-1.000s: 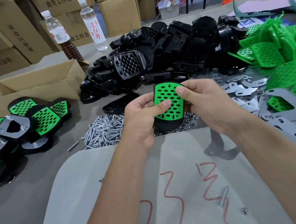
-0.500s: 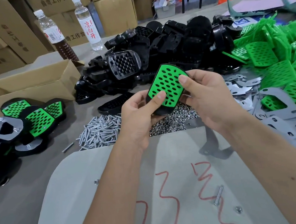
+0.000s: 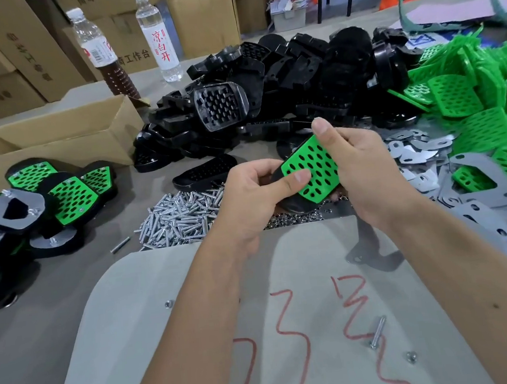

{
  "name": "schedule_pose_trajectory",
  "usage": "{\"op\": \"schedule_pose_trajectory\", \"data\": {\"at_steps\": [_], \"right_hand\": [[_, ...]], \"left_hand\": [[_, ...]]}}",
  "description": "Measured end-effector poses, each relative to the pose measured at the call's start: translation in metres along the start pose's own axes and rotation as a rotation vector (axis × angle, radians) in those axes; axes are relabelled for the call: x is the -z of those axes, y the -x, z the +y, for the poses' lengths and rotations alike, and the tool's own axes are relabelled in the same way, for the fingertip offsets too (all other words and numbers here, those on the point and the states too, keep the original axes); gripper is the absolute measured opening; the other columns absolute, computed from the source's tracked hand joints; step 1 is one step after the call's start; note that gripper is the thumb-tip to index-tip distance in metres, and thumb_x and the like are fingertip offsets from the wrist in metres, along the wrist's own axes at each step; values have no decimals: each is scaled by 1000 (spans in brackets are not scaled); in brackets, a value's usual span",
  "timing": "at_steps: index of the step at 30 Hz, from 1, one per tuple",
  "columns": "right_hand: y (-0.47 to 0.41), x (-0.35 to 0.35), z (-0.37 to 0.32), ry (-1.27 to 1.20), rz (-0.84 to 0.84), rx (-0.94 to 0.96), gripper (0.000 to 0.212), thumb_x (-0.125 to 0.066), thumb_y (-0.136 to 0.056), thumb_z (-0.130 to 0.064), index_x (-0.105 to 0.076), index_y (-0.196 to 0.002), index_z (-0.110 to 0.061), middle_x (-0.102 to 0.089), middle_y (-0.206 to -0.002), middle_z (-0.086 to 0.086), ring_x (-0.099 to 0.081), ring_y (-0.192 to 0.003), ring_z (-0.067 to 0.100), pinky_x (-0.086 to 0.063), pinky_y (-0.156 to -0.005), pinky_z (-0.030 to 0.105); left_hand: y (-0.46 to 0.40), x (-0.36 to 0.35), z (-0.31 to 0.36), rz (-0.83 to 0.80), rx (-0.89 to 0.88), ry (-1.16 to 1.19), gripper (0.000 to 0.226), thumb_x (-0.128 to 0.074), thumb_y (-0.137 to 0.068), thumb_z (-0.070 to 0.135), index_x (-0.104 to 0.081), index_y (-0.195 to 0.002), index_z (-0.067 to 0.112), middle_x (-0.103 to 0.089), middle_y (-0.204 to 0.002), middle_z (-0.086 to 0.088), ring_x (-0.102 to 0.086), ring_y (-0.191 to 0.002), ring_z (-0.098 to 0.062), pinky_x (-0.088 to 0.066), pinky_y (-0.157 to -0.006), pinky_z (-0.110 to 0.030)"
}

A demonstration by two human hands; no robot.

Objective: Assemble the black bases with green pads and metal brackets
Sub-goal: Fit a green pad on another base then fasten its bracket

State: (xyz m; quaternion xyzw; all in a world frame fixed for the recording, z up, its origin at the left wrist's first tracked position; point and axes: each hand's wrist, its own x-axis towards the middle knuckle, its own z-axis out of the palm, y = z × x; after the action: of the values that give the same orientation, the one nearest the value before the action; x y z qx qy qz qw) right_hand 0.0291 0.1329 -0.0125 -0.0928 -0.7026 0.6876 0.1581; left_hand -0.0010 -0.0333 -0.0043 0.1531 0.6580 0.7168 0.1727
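Green and full of oval holes, a plastic pad [image 3: 312,170] sits on a black base [image 3: 297,204], and both hands hold this pair tilted in the air just above a pile of small nuts [image 3: 295,218]. The left hand [image 3: 253,198] curls around the near-left edge, its thumb pressed flat on the pad's face. The right hand [image 3: 361,172] grips the far-right edge, its thumb lying across the pad's upper corner and its fingers hidden behind.

Taking the held pad as the landmark: just left of it and lower lies a heap of silver screws [image 3: 180,216]. Beyond it rises a large pile of black bases [image 3: 268,97]. To its right spread flat metal brackets [image 3: 423,163], with a heap of loose green pads [image 3: 486,113] farther right. Well to its left sit finished assemblies [image 3: 30,207], green pads on black bases, some topped with brackets, near an open cardboard box [image 3: 55,139]. Below it, under the forearms, lies a grey board with red scribbles [image 3: 290,327] bearing one loose screw [image 3: 378,333].
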Motion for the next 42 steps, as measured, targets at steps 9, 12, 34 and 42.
{"op": "schedule_pose_trajectory", "data": {"at_steps": [9,12,34,42], "right_hand": [[6,-6,2,-23,14,145,42,-77,-94,-9,-51,-126,-17,-75,-105,11,-78,-90,26,-66,-71,40],[8,-7,4,377,107,290,36,-79,-92,-18,-61,-123,-18,-68,-113,-1,-67,-107,13,-59,-89,39],[4,6,-4,-226,-174,-6,54,-76,-81,-36,-70,-120,1,-75,-114,22,-74,-96,27,-61,-80,37],[4,-6,1,35,63,61,42,-67,-96,-55,-81,-85,-17,-78,-80,-1,-74,-71,10,-57,-56,24]], "left_hand": [[-11,-5,-9,275,18,111,13,-62,-105,15,-69,-116,11,-76,-114,-10,-75,-104,-28,-64,-83,-43],[-11,-5,-12,328,-50,-30,15,-71,-98,7,-70,-102,21,-78,-99,-4,-76,-94,-24,-63,-77,-38],[-1,5,6,59,-51,83,19,-69,-94,-2,-72,-109,9,-77,-96,-5,-72,-94,-24,-57,-86,-44],[-4,1,4,145,-42,-63,19,-68,-97,1,-70,-106,18,-76,-112,-16,-71,-111,-36,-59,-97,-53]]}}
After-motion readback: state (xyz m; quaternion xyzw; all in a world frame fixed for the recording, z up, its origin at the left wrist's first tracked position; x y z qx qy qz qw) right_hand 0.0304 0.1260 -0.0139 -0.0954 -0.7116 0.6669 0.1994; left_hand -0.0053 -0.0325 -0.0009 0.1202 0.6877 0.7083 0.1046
